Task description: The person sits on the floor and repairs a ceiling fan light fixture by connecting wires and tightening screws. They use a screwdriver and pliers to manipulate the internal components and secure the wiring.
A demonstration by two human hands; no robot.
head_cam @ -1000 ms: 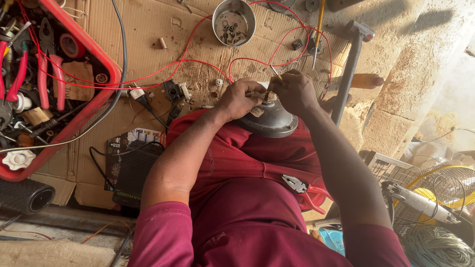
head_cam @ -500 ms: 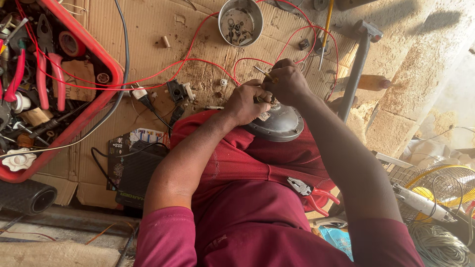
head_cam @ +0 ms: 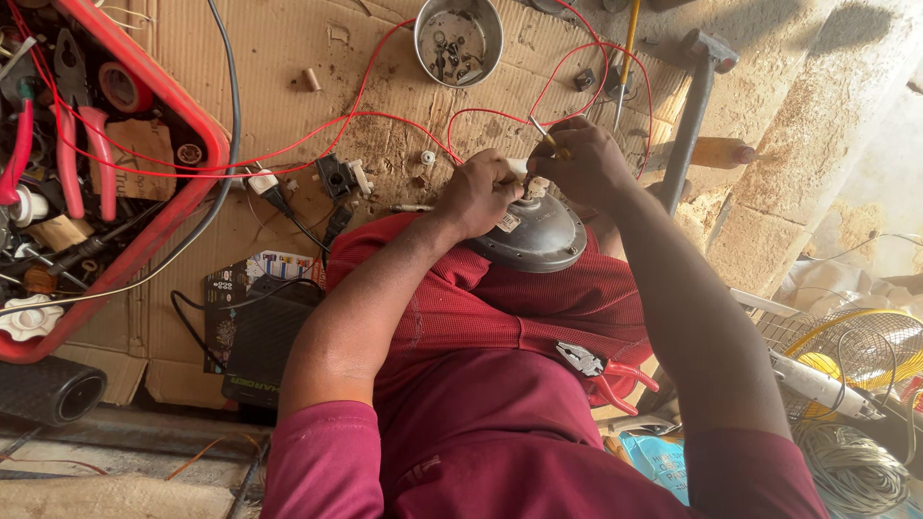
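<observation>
Resting on the lap, one grey dome-shaped motor housing (head_cam: pixel 535 234), left hand (head_cam: pixel 486 192) pinched on a small white part at its top, right hand (head_cam: pixel 577 159) closed on what looks like a yellow-handled tool — slip risk, part lost among one red wire (head_cam: pixel 317 135), one screw bowl (head_cam: pixel 459 38).

Motor housing (head_cam: pixel 538 235) on lap, both hands (head_cam: pixel 486 192) on its top. Pliers (head_cam: pixel 601 365) on lap nearer the body. Bowl (head_cam: pixel 459 38) on cardboard (head_cam: pixel 279 58) beyond hands. Tool tray (head_cam: pixel 144 231) far left, hammer (head_cam: pixel 692 106) right, fan guard (head_cam: pixel 856 346) far right.
</observation>
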